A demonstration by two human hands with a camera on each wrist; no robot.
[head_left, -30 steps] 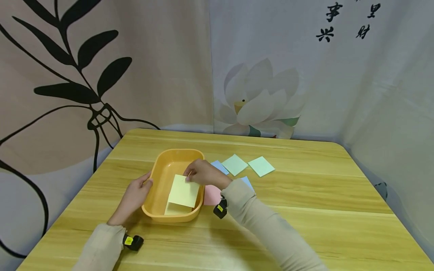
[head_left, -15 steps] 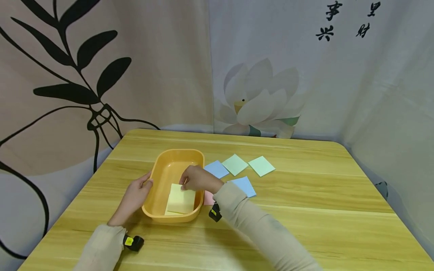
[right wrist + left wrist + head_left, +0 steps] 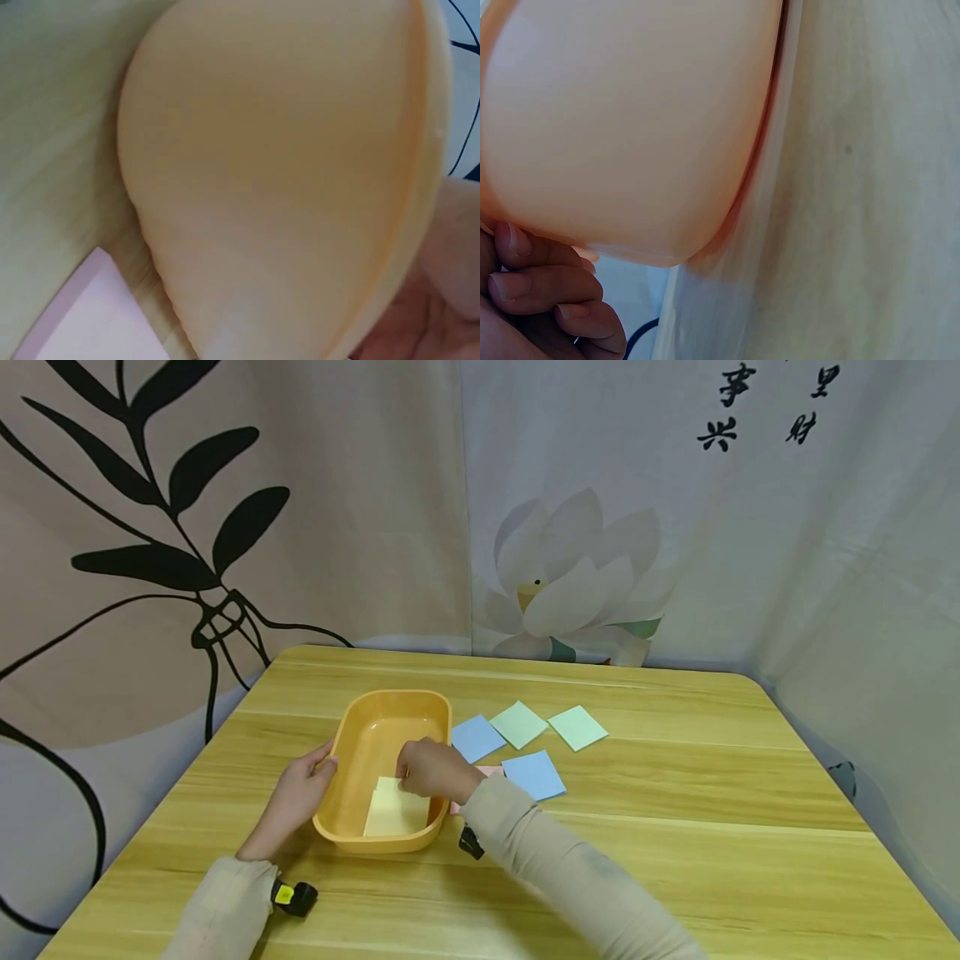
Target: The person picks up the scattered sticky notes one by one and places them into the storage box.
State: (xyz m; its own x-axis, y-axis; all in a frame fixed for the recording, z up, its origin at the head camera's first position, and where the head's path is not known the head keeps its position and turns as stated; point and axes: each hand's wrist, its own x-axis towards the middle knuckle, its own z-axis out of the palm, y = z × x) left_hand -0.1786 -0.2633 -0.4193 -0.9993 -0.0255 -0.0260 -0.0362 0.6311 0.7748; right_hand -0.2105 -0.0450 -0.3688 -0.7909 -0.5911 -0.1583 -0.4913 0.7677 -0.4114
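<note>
A yellow, wood-grained table with rounded far corners (image 3: pixel 712 860) spans the six o'clock side. Behind it hangs a beige and white fabric backdrop (image 3: pixel 375 527), printed with black leafy stems (image 3: pixel 153 567) at ten o'clock; a pale lotus (image 3: pixel 566 597) and black brushed characters (image 3: pixel 717 433) lie between one and two o'clock, under soft light

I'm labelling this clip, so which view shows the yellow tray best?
The head view: it shows the tray from above, inside and rim, though the right hand covers part. Both wrist views show only part of its outside.
</note>
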